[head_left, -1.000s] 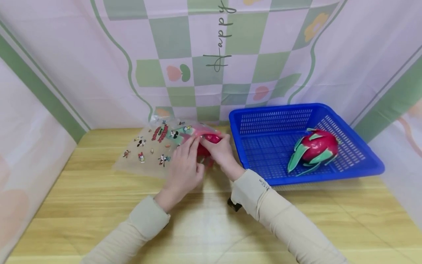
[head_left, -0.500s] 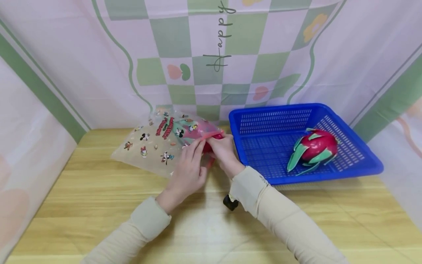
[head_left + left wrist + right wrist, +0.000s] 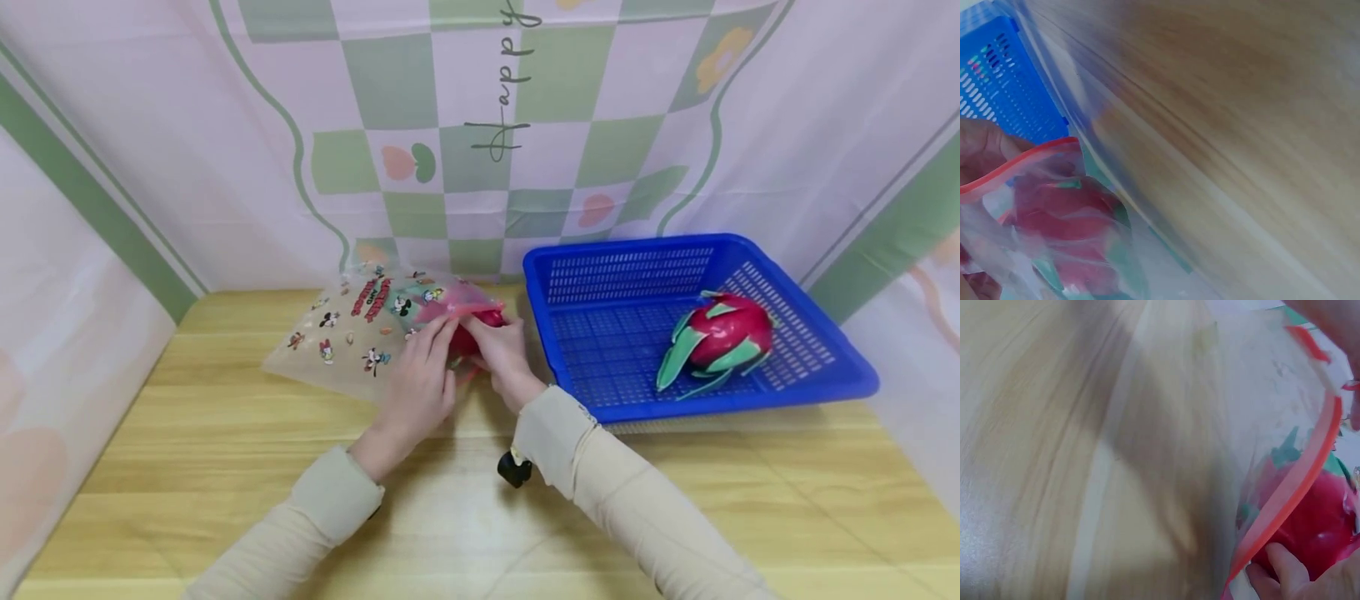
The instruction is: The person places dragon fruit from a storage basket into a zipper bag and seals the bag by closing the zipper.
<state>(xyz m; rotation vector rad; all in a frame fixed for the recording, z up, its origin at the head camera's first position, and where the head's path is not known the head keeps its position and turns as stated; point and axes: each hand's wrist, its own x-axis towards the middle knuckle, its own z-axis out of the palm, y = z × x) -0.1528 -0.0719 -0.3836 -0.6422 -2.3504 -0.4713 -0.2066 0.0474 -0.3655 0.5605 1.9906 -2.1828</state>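
Near the middle of the head view, the left hand (image 3: 412, 387) pinches the mouth of a clear printed bag (image 3: 337, 337) along its red strip, and the right hand (image 3: 502, 354) grips a red dragon fruit (image 3: 1310, 531) at that opening, thumb and fingers against its skin. The fruit lies partly within the bag, its green leaves showing through the film. The bag spreads toward centre left, its pointed corner lying on the wooden table (image 3: 187, 467), with a strip of wood between that corner and the table's left edge. The bag's far side reaches up in front of the patterned curtain (image 3: 315, 167); whether they touch cannot be told. Right of the hands stands a blue basket (image 3: 705, 408), its left rim just beside the right hand, a narrow gap between them. Its right corner hides part of the table's right edge. Inside, toward the right end, sits a 2nd dragon fruit (image 3: 727, 333), with room around it on the left side of the basket floor. Wood shows widely across the lower part of the frame, between the 2 sleeves and below the basket. A small black object (image 3: 515, 469) sits by the right cuff.
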